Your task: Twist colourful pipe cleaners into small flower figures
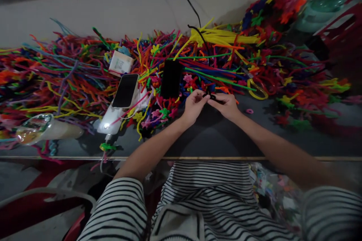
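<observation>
Over dark tabletop (220, 139): left hand (194, 107), right hand (227, 107), both with fingers (202, 101) clamped on black strand (208, 92).

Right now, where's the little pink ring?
In the head view, the little pink ring lies on the dark tabletop, just right of the right hand and below the yellow scissor handle.

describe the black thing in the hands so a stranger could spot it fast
Find the dark table heaped with colourful pipe cleaners. Right of centre, at the heap's near edge, the left hand and right hand meet. Pinched between them is a small black pipe cleaner, thin and looped unlike the flat black phone, and dark among mostly bright neighbours.
</observation>
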